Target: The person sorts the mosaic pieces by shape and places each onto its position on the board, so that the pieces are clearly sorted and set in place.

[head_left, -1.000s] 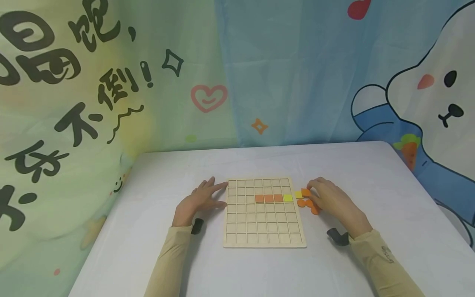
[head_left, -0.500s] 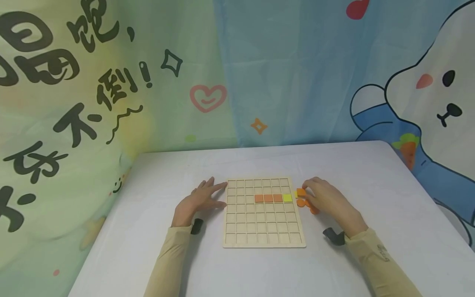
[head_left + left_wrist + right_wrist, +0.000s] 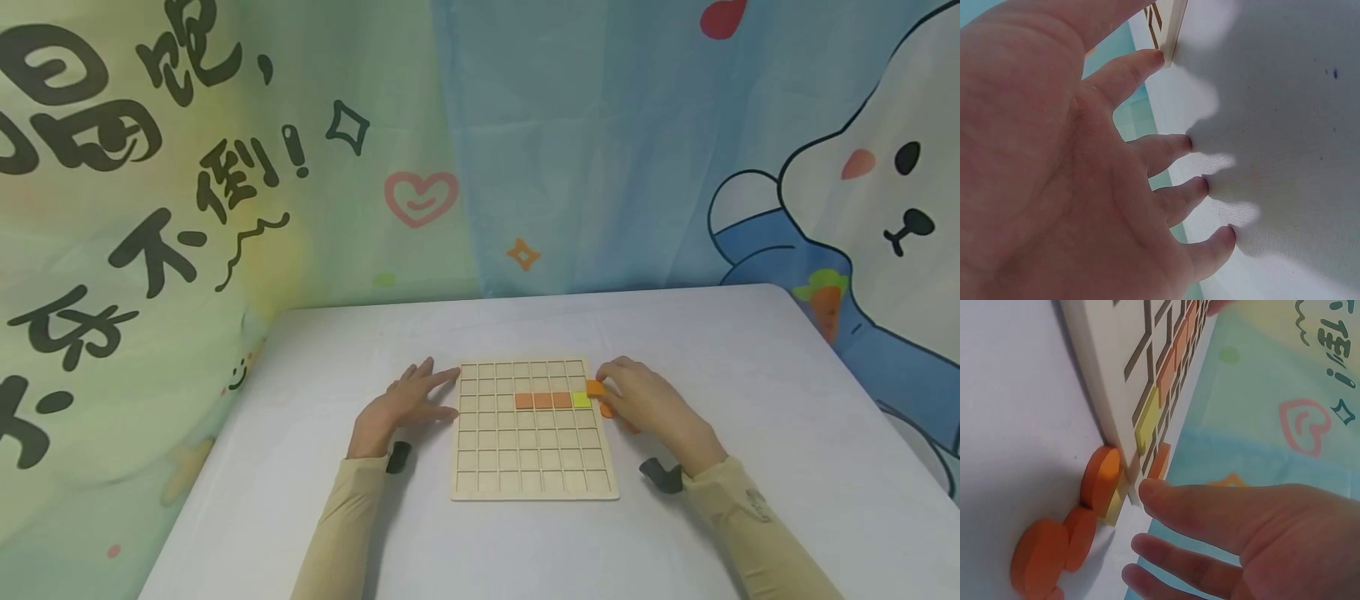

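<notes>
A wooden grid board lies flat on the white table. Its row of square tiles holds several orange tiles and, at the right end, a yellow tile. My left hand is spread at the board's left edge, thumb and index finger touching it. At the right edge my right hand pinches an orange square tile between thumb and fingers. Below that hand, several round orange discs and a loose yellow tile lie beside the board, partly hidden in the head view.
The white-covered table extends around the board on all sides. Behind it hangs a printed curtain with a cartoon bear, a heart and lettering. Black straps show at both wrists, such as the right strap.
My right hand has moved left with the orange square tile, from beside the board to over its right edge. The left hand and the board have stayed put.
</notes>
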`<action>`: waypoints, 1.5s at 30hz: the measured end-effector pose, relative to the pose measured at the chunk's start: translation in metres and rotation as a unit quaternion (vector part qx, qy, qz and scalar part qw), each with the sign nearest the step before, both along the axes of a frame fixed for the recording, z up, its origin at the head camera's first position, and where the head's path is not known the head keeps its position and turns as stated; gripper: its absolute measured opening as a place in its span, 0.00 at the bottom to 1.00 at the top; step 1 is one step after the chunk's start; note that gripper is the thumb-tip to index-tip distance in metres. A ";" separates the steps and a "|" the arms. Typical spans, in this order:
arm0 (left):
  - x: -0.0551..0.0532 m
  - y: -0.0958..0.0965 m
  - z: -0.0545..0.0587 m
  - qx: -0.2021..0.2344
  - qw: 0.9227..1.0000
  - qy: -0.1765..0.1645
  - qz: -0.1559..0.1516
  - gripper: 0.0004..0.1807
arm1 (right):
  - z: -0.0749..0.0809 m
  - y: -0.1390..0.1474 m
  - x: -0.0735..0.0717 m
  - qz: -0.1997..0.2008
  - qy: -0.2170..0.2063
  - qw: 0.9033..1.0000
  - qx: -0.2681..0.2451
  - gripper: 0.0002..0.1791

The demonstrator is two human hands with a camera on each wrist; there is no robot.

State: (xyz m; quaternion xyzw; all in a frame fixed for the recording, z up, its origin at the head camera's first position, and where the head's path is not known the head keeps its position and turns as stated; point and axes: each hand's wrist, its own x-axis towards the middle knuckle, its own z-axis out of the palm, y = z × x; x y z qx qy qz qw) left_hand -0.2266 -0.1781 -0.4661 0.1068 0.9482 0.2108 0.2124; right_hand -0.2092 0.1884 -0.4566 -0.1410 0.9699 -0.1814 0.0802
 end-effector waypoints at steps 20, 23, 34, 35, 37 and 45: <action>0.000 0.002 0.001 -0.001 1.000 -0.004 0.003 0.41 | -0.004 -0.029 -0.004 0.043 0.027 0.999 -0.010 0.14; 0.000 0.002 0.002 0.002 1.000 -0.004 0.003 0.41 | -0.004 -0.032 -0.003 0.054 0.040 0.998 -0.015 0.12; 0.000 0.001 0.002 -0.002 1.000 -0.002 0.003 0.41 | -0.005 -0.047 -0.001 0.072 0.042 0.996 -0.020 0.14; 0.000 0.001 0.001 -0.002 1.000 -0.002 0.002 0.41 | -0.005 -0.049 -0.001 0.074 0.043 0.996 -0.020 0.14; 0.000 0.001 0.001 -0.002 1.000 -0.002 0.001 0.41 | -0.005 -0.051 0.000 0.077 0.046 0.996 -0.020 0.14; 0.001 0.001 0.001 -0.007 1.000 0.004 -0.004 0.41 | -0.005 -0.058 0.000 0.090 0.055 0.994 -0.025 0.13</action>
